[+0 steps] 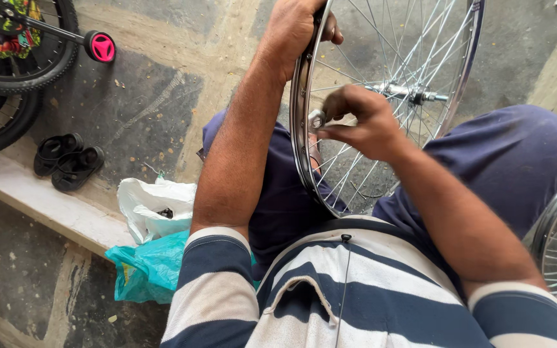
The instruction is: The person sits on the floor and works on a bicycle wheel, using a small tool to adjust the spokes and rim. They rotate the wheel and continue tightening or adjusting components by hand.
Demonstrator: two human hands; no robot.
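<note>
The striped shirt [356, 290] is closest. Between the knees stands a bicycle wheel [381, 96], upright. The left hand [298, 29] is closed around its rim at the top. The right hand [362, 122] pinches a small metal spoke tool [317, 120] against the spokes.

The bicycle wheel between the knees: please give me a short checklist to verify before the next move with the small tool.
1. Left hand grips the wheel rim at the top: ok.
2. Right hand holds the small metal tool among the spokes: ok.
3. Tool seated on a spoke nipple: cannot tell.
4. Wheel upright between the thighs: ok.
5. Hub axle free of fingers: ok.
</note>
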